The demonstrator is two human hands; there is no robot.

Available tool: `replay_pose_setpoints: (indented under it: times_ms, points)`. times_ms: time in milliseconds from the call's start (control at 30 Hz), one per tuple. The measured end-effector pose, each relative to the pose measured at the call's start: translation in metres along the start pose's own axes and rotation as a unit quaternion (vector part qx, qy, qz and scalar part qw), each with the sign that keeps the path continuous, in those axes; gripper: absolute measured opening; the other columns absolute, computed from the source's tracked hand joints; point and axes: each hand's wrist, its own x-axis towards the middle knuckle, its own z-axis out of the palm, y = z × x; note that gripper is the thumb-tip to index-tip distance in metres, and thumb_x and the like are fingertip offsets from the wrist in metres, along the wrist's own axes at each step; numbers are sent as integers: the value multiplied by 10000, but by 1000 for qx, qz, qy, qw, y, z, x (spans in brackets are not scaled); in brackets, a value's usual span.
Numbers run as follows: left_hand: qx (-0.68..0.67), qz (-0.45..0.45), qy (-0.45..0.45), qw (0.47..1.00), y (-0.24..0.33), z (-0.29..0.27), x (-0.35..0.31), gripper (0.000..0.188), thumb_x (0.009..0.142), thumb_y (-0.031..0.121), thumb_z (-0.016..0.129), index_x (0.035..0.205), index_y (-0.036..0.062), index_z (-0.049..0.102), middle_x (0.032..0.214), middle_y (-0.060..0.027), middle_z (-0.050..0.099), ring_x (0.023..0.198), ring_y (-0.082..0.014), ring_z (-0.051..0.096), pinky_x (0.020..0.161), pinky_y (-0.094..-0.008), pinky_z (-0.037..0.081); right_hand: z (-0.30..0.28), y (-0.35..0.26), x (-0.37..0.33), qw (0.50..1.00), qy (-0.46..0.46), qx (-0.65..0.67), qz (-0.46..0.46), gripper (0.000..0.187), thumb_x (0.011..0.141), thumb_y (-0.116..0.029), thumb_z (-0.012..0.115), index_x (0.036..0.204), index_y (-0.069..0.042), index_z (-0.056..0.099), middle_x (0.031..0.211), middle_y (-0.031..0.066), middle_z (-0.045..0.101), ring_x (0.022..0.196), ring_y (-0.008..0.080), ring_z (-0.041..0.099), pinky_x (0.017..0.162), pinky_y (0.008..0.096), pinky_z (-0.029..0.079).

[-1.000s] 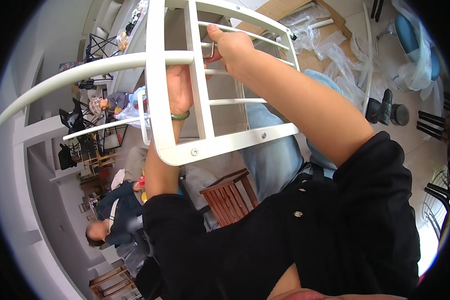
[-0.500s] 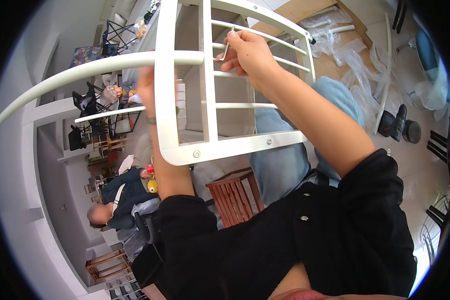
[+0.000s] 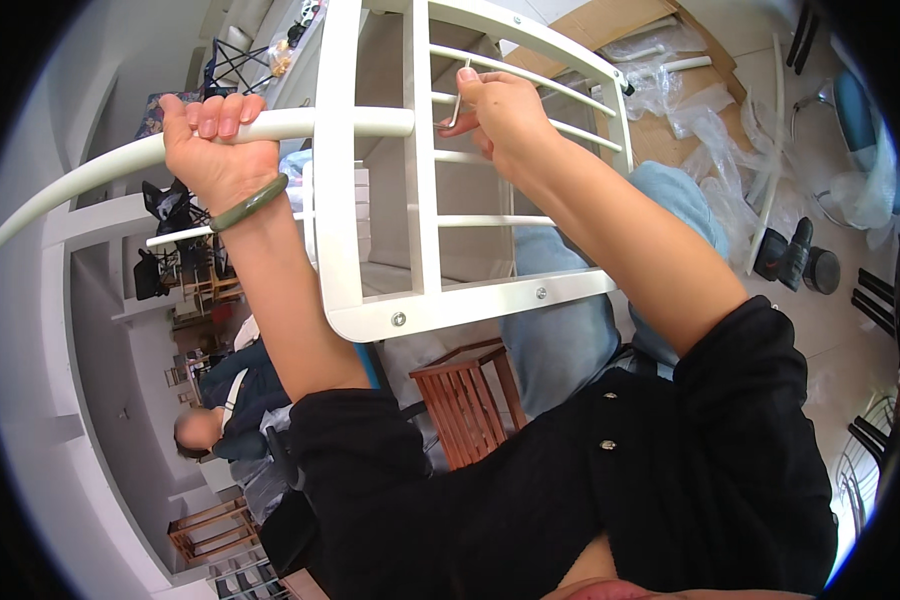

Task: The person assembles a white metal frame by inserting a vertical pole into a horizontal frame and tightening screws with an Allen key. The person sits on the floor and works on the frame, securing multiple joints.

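White frame (image 3: 336, 210), just right of the left hand (image 3: 225, 150) gripping its seemingly joined tube (image 3: 295, 124), shows bolts (image 3: 399, 319) in place below the right hand (image 3: 502, 110), which pinches a hex key (image 3: 458, 108) near the tube's inner end, likely left to tighten.

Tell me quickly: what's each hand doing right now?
Left hand: closed around the curved white tube.
Right hand: closed, holding a bent metal rod.
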Motion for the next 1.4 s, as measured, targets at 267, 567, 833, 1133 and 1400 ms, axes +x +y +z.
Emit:
replay_pose_setpoints:
  times_ms: [267,567,833,1133,1400]
  points:
    - [-88,-22,-126,988,-4,-12,4,423,901,284,590,570,156,360,464,48,306,422,-92,277,502,-265,310,1,-8,-1,997,-23,-34,58,309,974,-324,490,970,-21,552,645,156,635,473,120,302,447,307,314]
    - [-88,11,-121,989,-7,-16,7,388,889,350,643,657,142,412,534,44,347,470,-96,329,516,-277,325,5,-8,4,997,1,-27,74,298,965,-324,515,916,-36,570,647,153,641,456,108,293,425,281,291]
    - [65,36,232,970,16,22,-1,381,902,370,600,749,107,371,602,9,388,511,-144,408,611,-351,451,7,4,4,1000,-14,-4,27,297,954,-317,532,914,-42,639,627,123,622,456,122,394,432,298,311]
    - [1,11,-5,1000,7,1,7,425,928,305,571,593,157,356,494,53,272,436,-98,279,493,-269,295,-3,3,6,1000,-8,-3,24,328,955,-317,510,869,-24,630,580,86,568,484,140,411,478,329,348]
    - [-149,-29,-273,950,8,-34,30,442,839,337,694,544,165,414,457,85,337,407,-69,342,483,-247,328,2,-3,-2,998,-29,-15,46,289,960,-313,499,999,-47,606,730,167,661,399,92,201,415,276,240]
